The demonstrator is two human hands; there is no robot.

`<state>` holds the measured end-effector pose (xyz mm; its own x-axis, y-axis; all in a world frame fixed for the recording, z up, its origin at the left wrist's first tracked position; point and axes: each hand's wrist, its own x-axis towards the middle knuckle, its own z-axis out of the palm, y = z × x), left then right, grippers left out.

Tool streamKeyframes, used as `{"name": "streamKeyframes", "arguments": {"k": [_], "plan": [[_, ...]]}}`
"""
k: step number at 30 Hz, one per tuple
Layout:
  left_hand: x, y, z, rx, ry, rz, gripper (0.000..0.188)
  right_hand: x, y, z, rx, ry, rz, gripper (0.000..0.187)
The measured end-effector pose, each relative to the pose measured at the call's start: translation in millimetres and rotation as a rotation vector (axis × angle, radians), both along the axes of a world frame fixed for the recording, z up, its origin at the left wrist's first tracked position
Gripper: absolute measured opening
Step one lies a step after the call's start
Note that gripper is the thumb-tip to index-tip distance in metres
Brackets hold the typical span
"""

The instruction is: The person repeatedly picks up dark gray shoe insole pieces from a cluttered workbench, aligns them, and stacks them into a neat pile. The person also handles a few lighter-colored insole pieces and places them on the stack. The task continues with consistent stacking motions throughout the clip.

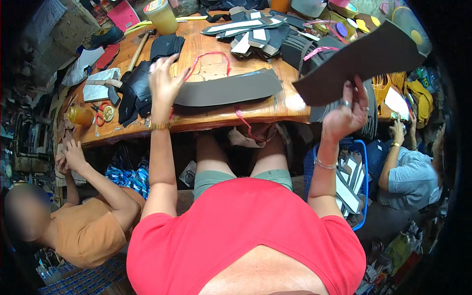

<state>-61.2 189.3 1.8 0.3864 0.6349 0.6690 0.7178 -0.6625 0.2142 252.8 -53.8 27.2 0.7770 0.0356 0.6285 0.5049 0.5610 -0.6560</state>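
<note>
My right hand (345,117) pinches the lower edge of a long dark brown sheet (364,66), which looks like foam or rubber, and holds it up tilted over the table's right side. My left hand (165,81) is raised with its fingers apart and nothing in them. It is beside the left end of a stack of grey-brown sheets (228,91) lying at the table's front edge. A pink string (211,53) curves on the wood behind that stack, and another piece of it hangs over the front edge.
The wooden table (196,37) also bears a hammer (140,51), orange-handled scissors (102,114), a jar (80,116), black pieces (167,46) and a pile of cut strips (250,32). A blue basket (364,196) of offcuts stands at my right. People sit on both sides.
</note>
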Motion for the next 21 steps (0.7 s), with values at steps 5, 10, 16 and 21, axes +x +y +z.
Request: {"name": "streamKeyframes", "arguments": {"k": [5,10,16,21], "plan": [[107.0,87.1,6.1,-0.015,0.062,-0.445,0.053,-13.5,-40.9,-13.5,-0.062,0.067,0.107,0.031],[201.0,197.9,-43.5,-0.290,0.252,-0.539,0.060,-32.9,-67.1,-28.4,-0.205,0.064,0.148,0.029],[226.5,245.5,-70.2,-0.547,0.220,-0.596,0.072,-33.8,-95.7,-44.2,-0.317,0.101,0.188,0.029],[222.2,256.5,-65.5,-0.511,0.297,-0.594,0.074,-28.3,-98.7,-49.2,-0.342,0.126,0.172,0.031]]}}
